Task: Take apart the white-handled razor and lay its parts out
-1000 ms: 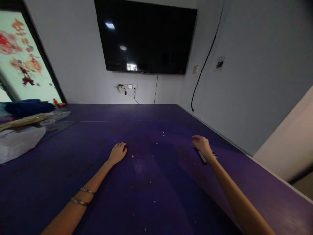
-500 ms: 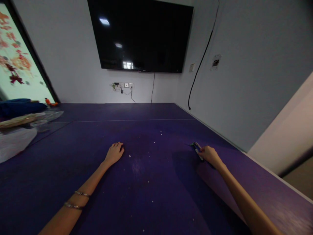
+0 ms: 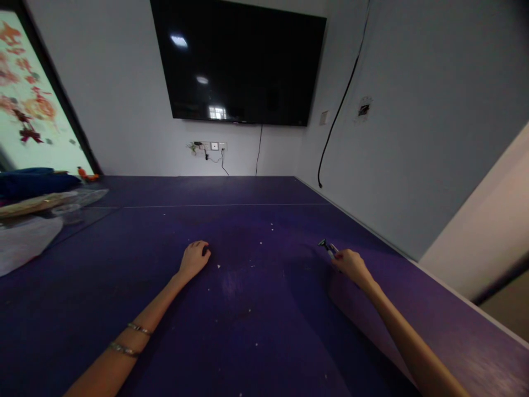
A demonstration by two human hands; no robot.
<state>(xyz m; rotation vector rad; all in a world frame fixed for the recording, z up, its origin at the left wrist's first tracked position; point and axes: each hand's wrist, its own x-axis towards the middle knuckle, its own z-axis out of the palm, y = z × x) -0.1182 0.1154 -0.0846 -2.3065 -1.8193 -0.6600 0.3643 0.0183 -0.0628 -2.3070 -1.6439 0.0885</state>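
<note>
Broad purple surface (image 3: 165, 314), scuffed near its middle, holds a heap of household goods along one side.

A thin pale seam (image 3: 215, 205) crosses toward 12 o'clock, and small white flecks (image 3: 219, 267) dot the center down to 6 o'clock. At 10 o'clock, blue cloth (image 3: 37, 183), a flat tan item (image 3: 37, 205) and clear plastic (image 3: 94, 196) are heaped together, an orange object (image 3: 84, 175) just beside the cloth. A whitish bag (image 3: 28, 242) lies at 9 o'clock; the left hand (image 3: 195, 259) rests nearer center.
</note>
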